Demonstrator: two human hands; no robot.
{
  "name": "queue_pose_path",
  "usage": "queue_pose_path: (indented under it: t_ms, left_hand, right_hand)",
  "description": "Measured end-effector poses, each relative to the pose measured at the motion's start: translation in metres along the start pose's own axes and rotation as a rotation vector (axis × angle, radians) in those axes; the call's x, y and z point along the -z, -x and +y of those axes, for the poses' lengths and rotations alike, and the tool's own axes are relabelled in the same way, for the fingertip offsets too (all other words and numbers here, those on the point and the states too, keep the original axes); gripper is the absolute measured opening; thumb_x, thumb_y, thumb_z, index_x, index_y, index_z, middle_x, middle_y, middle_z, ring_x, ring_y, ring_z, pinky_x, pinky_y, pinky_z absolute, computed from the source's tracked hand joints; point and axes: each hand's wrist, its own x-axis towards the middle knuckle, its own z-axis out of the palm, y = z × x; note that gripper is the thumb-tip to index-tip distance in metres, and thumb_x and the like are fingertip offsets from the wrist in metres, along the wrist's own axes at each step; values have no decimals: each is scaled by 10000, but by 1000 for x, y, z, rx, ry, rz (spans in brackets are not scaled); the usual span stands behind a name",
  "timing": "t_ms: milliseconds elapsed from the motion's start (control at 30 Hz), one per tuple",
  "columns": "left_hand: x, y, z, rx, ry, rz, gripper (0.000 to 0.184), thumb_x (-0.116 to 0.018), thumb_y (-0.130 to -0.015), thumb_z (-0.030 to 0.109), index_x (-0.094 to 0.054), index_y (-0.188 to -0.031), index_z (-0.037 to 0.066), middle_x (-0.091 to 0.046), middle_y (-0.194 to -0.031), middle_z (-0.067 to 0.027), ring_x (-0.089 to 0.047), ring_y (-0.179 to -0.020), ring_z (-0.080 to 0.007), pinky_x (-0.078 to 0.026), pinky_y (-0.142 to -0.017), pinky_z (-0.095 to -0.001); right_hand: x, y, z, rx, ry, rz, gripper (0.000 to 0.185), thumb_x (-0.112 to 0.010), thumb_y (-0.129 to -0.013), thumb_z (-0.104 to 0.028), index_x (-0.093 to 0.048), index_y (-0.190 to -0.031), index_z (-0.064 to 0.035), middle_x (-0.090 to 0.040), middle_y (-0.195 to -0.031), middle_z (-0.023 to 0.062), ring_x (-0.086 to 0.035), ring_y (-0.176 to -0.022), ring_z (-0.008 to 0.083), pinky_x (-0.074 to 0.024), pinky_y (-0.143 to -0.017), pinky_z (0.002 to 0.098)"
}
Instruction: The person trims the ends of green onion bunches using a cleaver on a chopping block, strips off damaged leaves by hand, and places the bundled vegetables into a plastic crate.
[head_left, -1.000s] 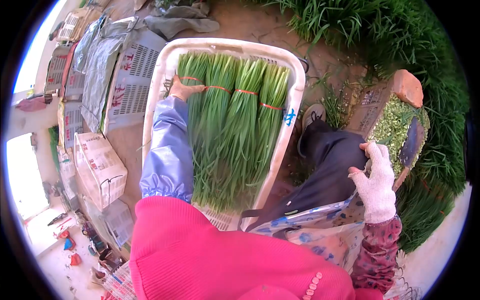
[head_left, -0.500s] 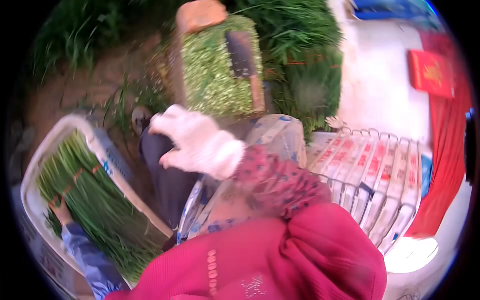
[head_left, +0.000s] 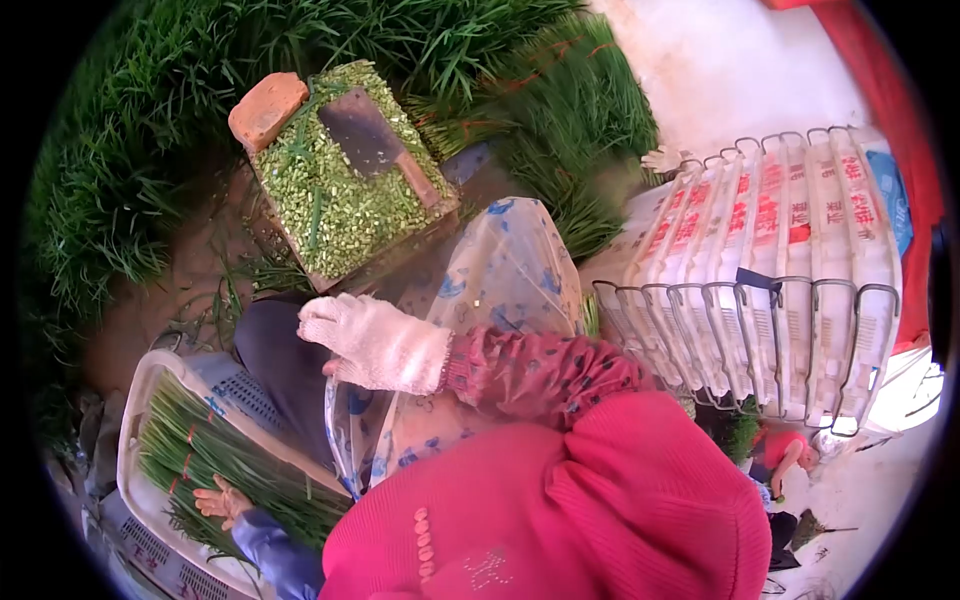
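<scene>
Over the green bundles in the white basket, my bare left hand has its fingers spread, beside the red ties. It holds nothing that I can see. My right hand, in a white knitted glove, is above my lap near the patterned plastic apron; its fingers are apart and nothing is in them. Beyond it, a board is heaped with chopped green pieces. A wide-bladed knife lies on them, next to an orange brick.
Nested white crates with wire handles stand at the right. Loose long greens pile up at the back left, and tied bundles lie behind the board. Another person is at the lower right.
The view has swung right, bringing in the crates and the other person. My left hand has come off the bundles' tied end and its fingers have spread. My right hand remains open.
</scene>
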Motion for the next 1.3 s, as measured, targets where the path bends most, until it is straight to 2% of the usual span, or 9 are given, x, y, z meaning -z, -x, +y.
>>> queue_pose_path:
  t_ms: [67,133,467,533,700,767,867,933,1300]
  left_hand:
    - [-20,4,-4,-40,-1056,406,748,-497,-985,621,-429,-1493,76,-435,-1477,-306,-384,-1410,-390,-263,-1171,-547]
    - [37,-19,4,21,-159,-366,697,-457,-998,623,-425,-1520,162,-479,-1424,-290,-421,-1381,-382,-272,-1175,-522]
    - [177,-60,124,-240,92,-212,613,-621,-951,397,-488,-1425,32,-574,-1387,-195,-579,-1217,-403,-435,-1059,-476]
    - [249,-71,183,-126,891,-417,514,-538,-1041,247,-441,-1487,10,-504,-1480,-202,-497,-1342,-320,-357,-1144,-394]
    - [370,-50,310,-299,1380,-429,463,-495,-1067,297,-522,-1442,26,-567,-1421,-181,-503,-1346,-282,-358,-1140,-400]
    - [405,-31,349,-754,454,-232,448,-530,-1049,221,-515,-1433,-9,-568,-1417,-191,-513,-1342,-289,-368,-1135,-407]
    - [346,-52,341,-496,998,-332,474,-653,-976,184,-555,-1394,-14,-629,-1333,-220,-535,-1325,-301,-375,-1141,-391]
    - [420,-33,386,-761,623,-49,350,-572,-1020,236,-645,-1341,117,-698,-1051,-204,-643,-951,-375,-489,-887,-454]
    - [461,-35,467,-747,5,-152,372,-560,-1029,318,-630,-1372,190,-689,-933,-173,-634,-787,-335,-497,-716,-451]
  right_hand:
    - [1,6,0,-176,83,-312,507,-748,-807,-196,-555,-1254,-54,-545,-1243,133,-601,-1111,338,-524,-900,444]
    - [-15,27,16,-125,-13,-236,476,-738,-820,-204,-557,-1233,-56,-546,-1213,121,-610,-1101,325,-527,-889,442]
    - [130,140,83,-238,67,580,320,-716,-821,-23,-618,-1125,5,-645,-1172,166,-646,-1062,344,-540,-917,404]
    - [130,177,128,-494,-27,831,359,-686,-806,63,-623,-1146,-32,-655,-1136,154,-682,-947,297,-563,-812,345]
    - [101,223,257,-970,-42,864,445,-715,-816,-6,-593,-1241,-54,-637,-1148,139,-679,-926,246,-569,-825,326]
    - [105,214,306,-933,20,859,446,-719,-821,-22,-592,-1247,-59,-638,-1160,141,-678,-956,268,-568,-833,339]
    - [132,188,379,-860,265,781,483,-752,-832,-114,-572,-1278,-71,-630,-1266,147,-644,-1105,335,-537,-929,396]
    - [157,166,428,-967,208,666,532,-759,-837,-164,-543,-1313,-67,-616,-1293,160,-614,-1161,350,-507,-983,412]
    - [215,144,662,-1092,567,394,622,-788,-802,-199,-483,-1320,-41,-537,-1360,201,-534,-1234,398,-482,-1011,469]
